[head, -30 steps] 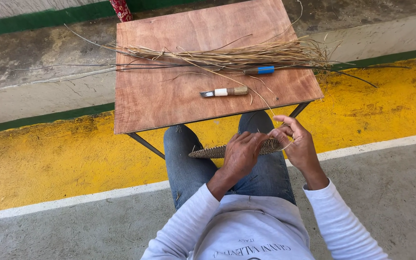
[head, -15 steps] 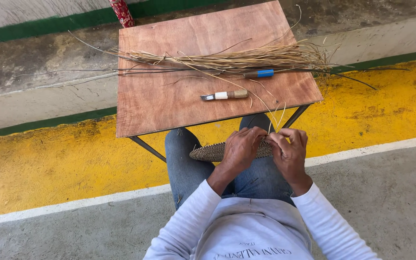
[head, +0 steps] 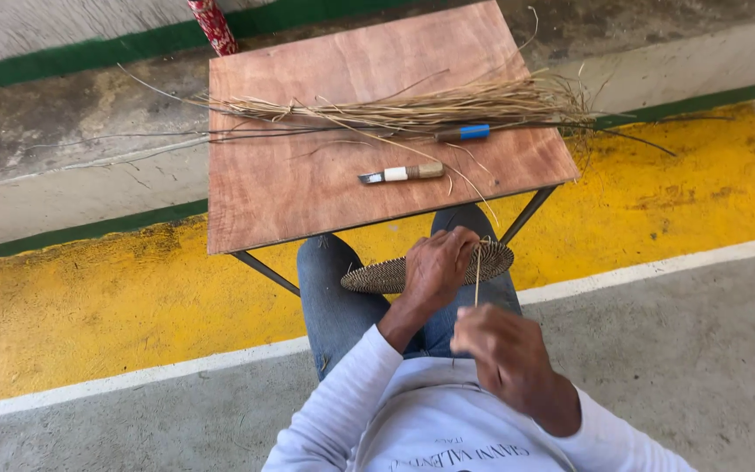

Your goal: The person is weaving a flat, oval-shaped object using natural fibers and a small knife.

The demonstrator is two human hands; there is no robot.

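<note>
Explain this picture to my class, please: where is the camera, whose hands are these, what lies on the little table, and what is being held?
The camera sits on the person's head and looks down, so you see their own arms in white sleeves and their knees in jeans. No machine is involved, only two bare hands. The left hand rests on a flat woven disc lying on the lap. The right hand, nearer the chest, pinches a thin pale strand that runs up from the disc's edge. In front stands a small wooden table. On it lie a long bundle of dry fibres, a small knife with a wooden handle and a thin tool with a blue band. The floor has yellow, white and green painted stripes.
</note>
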